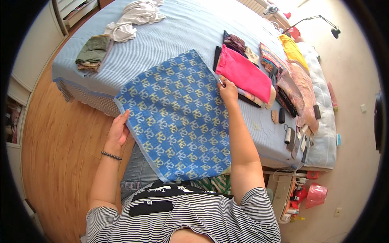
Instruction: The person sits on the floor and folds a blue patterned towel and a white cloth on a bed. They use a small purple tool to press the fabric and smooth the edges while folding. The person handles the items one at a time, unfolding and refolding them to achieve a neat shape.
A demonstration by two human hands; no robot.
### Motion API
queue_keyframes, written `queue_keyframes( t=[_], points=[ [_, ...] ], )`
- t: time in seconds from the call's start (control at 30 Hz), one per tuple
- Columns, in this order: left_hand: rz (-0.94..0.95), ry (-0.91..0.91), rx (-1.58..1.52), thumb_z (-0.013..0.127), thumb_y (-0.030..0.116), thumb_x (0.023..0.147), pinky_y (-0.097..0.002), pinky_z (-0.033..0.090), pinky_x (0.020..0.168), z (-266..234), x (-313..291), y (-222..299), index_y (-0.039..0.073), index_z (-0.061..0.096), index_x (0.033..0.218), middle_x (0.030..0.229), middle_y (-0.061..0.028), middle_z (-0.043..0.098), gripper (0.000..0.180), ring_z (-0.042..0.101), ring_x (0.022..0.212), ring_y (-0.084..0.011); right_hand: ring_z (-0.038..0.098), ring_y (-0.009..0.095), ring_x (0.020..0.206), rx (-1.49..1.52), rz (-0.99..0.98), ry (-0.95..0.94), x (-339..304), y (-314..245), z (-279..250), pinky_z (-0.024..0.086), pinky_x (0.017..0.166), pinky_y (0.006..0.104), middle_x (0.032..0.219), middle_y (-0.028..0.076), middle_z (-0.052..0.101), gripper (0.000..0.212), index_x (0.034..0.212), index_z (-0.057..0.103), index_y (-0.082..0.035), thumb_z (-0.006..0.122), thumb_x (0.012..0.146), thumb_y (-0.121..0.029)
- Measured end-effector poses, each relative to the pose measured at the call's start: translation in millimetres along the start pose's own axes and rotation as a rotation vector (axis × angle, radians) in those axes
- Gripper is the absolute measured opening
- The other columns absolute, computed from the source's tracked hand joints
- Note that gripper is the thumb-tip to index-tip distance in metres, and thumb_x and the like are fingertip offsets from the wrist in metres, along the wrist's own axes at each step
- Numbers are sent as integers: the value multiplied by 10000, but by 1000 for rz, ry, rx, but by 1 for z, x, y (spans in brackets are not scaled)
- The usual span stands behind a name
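Observation:
A blue patterned towel (178,121) is spread out in front of me, its far corner over the bed and its near end over my lap. My left hand (118,128) is closed on its left edge, with the thumb on top and some fingers hidden under the cloth. On the opposite edge my right hand (227,89) grips the fabric between thumb and fingers. Just beyond that hand lies a folded bright pink garment (245,73) on a pile of clothes. A bit of green patterned cloth (219,183) shows under the towel's near end.
The bed (178,26) carries a folded green pile (95,50), a crumpled white garment (137,18) and several clothes at the right, including a yellow one (293,50). Small dark items and cables lie near the bed's right corner. A drawer cabinet (280,194) stands beside it.

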State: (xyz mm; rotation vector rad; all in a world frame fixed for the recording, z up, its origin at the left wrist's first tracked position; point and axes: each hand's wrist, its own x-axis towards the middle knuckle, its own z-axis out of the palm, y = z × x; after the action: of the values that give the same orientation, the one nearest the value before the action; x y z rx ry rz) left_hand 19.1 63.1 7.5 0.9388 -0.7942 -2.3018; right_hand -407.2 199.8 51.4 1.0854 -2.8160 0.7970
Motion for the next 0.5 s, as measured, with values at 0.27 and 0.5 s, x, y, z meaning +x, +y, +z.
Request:
queue_keyframes(
  t=[0.27,0.5],
  points=[
    [63,-38,221,613,183,912,-349,535,839,23,1,31,5,520,1235,1142,-67,621,380,622,987,-189,607,142,640,833,128,-327,-4,-18,-24,465,590,287,719,47,649,130,833,701,-29,725,733,-110],
    [475,-287,292,645,333,887,-320,540,797,109,49,256,-2,594,1132,1085,-82,653,418,643,925,-156,498,107,465,1383,99,39,95,-98,-140,350,383,254,691,10,600,116,873,616,-58,704,800,-80]
  ],
)
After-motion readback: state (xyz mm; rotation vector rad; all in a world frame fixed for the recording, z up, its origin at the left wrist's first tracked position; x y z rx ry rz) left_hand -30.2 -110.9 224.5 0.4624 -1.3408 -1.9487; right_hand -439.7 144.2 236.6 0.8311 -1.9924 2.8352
